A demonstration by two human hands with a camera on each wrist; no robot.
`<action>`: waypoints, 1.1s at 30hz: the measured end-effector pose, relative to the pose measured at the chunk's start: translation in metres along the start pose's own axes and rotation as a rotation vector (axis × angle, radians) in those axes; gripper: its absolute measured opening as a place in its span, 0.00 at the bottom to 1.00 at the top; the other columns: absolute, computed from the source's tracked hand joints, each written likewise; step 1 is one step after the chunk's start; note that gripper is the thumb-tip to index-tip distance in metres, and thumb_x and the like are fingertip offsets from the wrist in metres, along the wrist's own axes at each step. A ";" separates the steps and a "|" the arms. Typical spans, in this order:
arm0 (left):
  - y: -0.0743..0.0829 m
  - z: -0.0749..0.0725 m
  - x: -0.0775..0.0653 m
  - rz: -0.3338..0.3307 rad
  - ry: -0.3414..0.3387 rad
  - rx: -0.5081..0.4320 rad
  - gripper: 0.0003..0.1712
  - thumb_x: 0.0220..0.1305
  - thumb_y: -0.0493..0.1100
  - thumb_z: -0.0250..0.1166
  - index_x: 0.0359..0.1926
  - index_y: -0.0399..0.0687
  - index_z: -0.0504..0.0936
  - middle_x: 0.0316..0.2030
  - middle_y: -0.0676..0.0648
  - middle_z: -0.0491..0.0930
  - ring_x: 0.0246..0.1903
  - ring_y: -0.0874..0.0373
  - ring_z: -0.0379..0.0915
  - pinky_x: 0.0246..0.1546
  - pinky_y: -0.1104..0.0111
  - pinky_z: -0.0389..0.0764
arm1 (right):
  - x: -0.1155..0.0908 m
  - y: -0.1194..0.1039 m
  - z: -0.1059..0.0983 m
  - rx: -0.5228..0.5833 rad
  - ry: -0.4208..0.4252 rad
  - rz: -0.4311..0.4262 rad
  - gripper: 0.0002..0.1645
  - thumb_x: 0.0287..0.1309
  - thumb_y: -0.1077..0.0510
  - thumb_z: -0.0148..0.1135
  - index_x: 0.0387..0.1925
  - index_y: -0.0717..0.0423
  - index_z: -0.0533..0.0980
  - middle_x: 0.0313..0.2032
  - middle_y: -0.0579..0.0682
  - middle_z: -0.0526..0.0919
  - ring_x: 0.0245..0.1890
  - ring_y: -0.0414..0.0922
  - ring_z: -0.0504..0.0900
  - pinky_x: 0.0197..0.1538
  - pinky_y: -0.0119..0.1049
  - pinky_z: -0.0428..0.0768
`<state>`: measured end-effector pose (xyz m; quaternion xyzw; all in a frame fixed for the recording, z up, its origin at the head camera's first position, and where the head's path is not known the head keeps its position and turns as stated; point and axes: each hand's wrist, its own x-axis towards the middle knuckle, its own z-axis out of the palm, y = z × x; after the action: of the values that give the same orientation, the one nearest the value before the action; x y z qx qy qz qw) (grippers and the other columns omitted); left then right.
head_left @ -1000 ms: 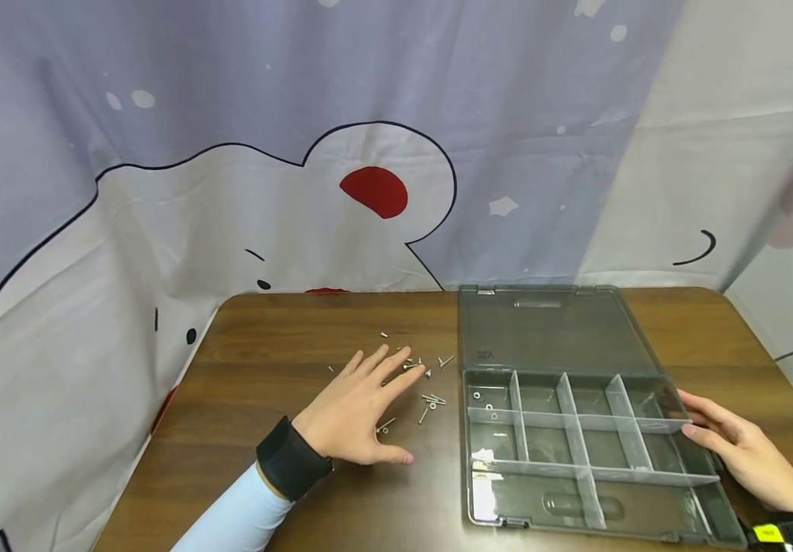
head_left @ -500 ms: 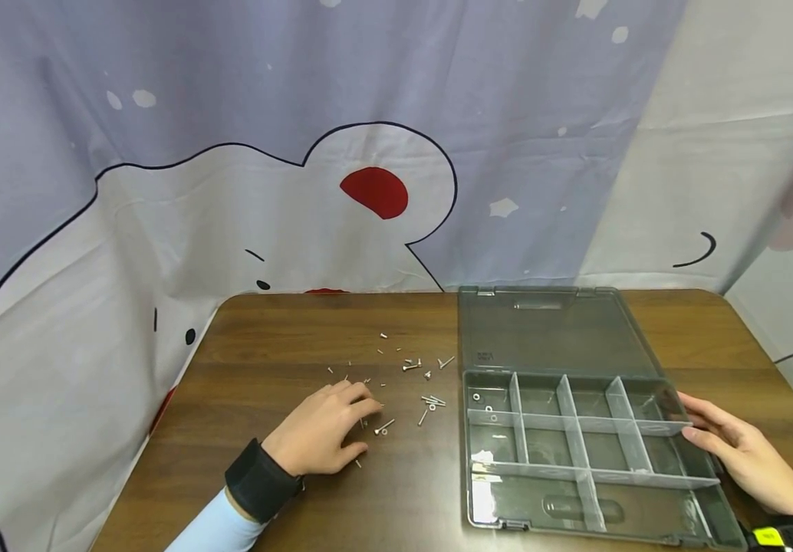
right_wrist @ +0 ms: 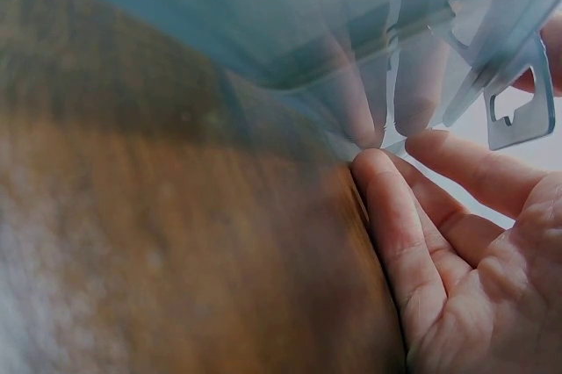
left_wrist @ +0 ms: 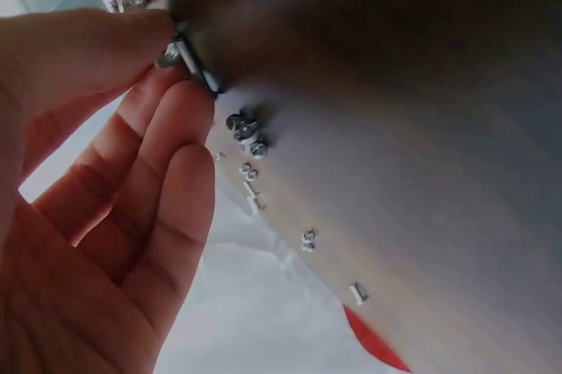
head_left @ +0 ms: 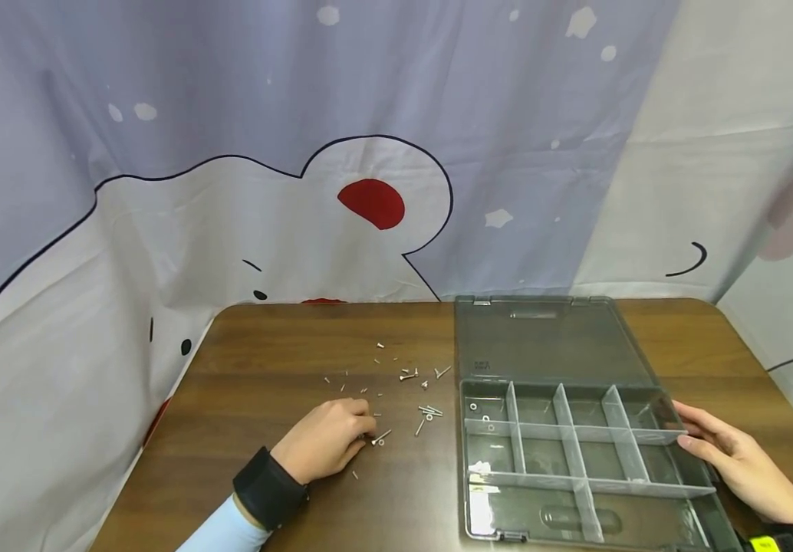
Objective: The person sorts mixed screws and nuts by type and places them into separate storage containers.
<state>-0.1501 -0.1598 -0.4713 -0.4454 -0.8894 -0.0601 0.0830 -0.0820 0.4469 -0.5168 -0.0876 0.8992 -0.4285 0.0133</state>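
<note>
My left hand (head_left: 327,438) is low over the table among loose screws, its fingers curled. In the left wrist view a small metal screw (left_wrist: 195,65) sits between thumb and fingertips, pinched there; its far end is blurred. Just right of those fingertips, in the head view, lie another screw (head_left: 382,437) and a nut (head_left: 381,442). My right hand (head_left: 741,460) holds the right side wall of a clear grey compartment box (head_left: 588,484), thumb at the rim and fingers against the outside. The box lies with its lid (head_left: 541,341) folded back, and a few nuts (head_left: 473,407) sit in its left compartments.
More screws (head_left: 431,411) lie scattered on the wooden table (head_left: 265,360) between left hand and box, with tiny ones further back. A printed curtain (head_left: 231,215) hangs behind the table's far edge. A latch (right_wrist: 524,106) projects from the box in the right wrist view.
The left hand drew back from spread fingers over the screws, then curled its fingers down around one screw. The right hand stays at the box. The head view has tilted slightly upward.
</note>
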 end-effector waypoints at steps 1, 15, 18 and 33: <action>0.000 0.001 0.000 0.001 0.003 -0.003 0.11 0.53 0.36 0.77 0.33 0.56 0.85 0.32 0.58 0.78 0.31 0.65 0.76 0.35 0.68 0.83 | 0.000 0.000 0.000 0.002 0.003 -0.003 0.32 0.77 0.63 0.51 0.75 0.71 0.57 0.59 0.09 0.61 0.55 0.08 0.63 0.44 0.12 0.70; 0.005 -0.012 0.035 0.042 0.127 -0.100 0.10 0.57 0.34 0.74 0.28 0.54 0.83 0.31 0.57 0.74 0.26 0.70 0.72 0.28 0.78 0.76 | 0.000 -0.001 -0.001 -0.002 0.002 0.000 0.32 0.77 0.63 0.51 0.75 0.72 0.58 0.59 0.09 0.61 0.54 0.10 0.66 0.44 0.16 0.74; 0.011 -0.019 0.052 0.064 0.171 -0.141 0.11 0.55 0.32 0.73 0.28 0.53 0.83 0.31 0.57 0.74 0.27 0.70 0.72 0.29 0.80 0.75 | 0.001 -0.002 -0.001 0.005 -0.003 0.002 0.31 0.77 0.64 0.50 0.75 0.72 0.57 0.59 0.09 0.61 0.54 0.11 0.66 0.43 0.17 0.75; 0.048 -0.033 0.132 0.170 0.239 -0.222 0.09 0.57 0.32 0.70 0.30 0.53 0.84 0.33 0.59 0.78 0.29 0.70 0.75 0.32 0.80 0.76 | 0.001 -0.003 -0.001 0.012 -0.007 0.036 0.32 0.78 0.61 0.51 0.75 0.71 0.59 0.59 0.08 0.58 0.54 0.10 0.66 0.44 0.17 0.75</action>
<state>-0.1861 -0.0339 -0.4112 -0.5153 -0.8202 -0.2029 0.1432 -0.0822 0.4456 -0.5140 -0.0727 0.8981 -0.4331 0.0247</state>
